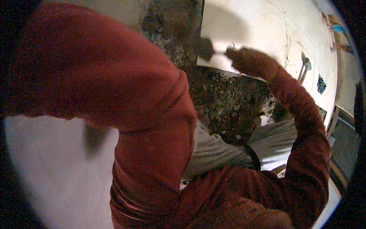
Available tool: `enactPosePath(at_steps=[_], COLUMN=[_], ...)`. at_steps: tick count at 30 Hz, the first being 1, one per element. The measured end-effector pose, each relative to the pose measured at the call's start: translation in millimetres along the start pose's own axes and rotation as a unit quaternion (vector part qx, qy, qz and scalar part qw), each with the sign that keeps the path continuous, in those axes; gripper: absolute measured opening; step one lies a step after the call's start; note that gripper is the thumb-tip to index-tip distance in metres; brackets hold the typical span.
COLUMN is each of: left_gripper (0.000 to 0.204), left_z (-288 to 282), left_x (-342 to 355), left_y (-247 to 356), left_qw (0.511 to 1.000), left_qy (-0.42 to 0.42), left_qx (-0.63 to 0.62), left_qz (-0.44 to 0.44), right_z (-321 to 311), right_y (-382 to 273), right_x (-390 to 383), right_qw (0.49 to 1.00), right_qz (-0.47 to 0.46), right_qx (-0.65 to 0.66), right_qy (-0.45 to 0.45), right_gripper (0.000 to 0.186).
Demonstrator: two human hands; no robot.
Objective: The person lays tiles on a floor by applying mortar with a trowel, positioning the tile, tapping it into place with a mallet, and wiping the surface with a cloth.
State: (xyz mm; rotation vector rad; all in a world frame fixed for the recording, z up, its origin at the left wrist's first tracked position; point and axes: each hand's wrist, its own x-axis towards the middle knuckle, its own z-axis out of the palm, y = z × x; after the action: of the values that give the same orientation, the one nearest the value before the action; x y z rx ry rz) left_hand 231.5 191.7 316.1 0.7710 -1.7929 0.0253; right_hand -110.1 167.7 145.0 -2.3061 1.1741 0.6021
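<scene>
Deep red cloth covers both arms, the thick left sleeve (148,87) filling the upper left and centre of the frame, the right sleeve (305,114) rising along the right side. The right hand (253,63), at upper centre-right, looks curled closed around a blurred, dark-ended tool with a thin pale shaft (207,49); motion and shadow hide its exact kind. This tool sits over the lower left corner of a broad, pale, flat sheet (263,23), beside a strip of dark, crumbly rubble (228,103). The left hand is out of view, so I cannot tell whether it is open or closed. The step in hand seems to be working the tool at that corner; the next move would call for a firm grip and control along the sheet's edge. Farther right on the sheet lie a grey-headed hammer with a slim handle (306,62) and a small, crumpled, dark blue item (321,84). Grey trousers (221,152) show at centre. No brand, label or writing can be read.
</scene>
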Motion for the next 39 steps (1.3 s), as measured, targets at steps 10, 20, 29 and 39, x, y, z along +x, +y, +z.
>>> enactPosePath(at_steps=[10, 20, 29, 39], left_gripper=[0.055, 0.054, 0.054, 0.053], left_z=[-4, -3, -2, -1], left_x=[1, 4, 3, 5], left_y=[8, 6, 3, -5], left_qw=[1.000, 1.000, 1.000, 1.000], left_qy=[-0.009, -0.012, -0.014, -0.007], left_qx=[0.002, 0.003, 0.001, 0.014], left_qz=[0.006, 0.001, -0.008, -0.008], right_z=[57, 154, 142, 190], right_y=[-57, -127, -163, -163], right_x=[-47, 2, 29, 62], right_qw=[0.801, 0.821, 0.680, 0.745], right_qz=[0.164, 0.180, 0.236, 0.249], right_qx=[0.567, 0.462, 0.642, 0.529], right_qy=[0.098, 0.281, 0.263, 0.322], right_gripper=[0.034, 0.045, 0.042, 0.041])
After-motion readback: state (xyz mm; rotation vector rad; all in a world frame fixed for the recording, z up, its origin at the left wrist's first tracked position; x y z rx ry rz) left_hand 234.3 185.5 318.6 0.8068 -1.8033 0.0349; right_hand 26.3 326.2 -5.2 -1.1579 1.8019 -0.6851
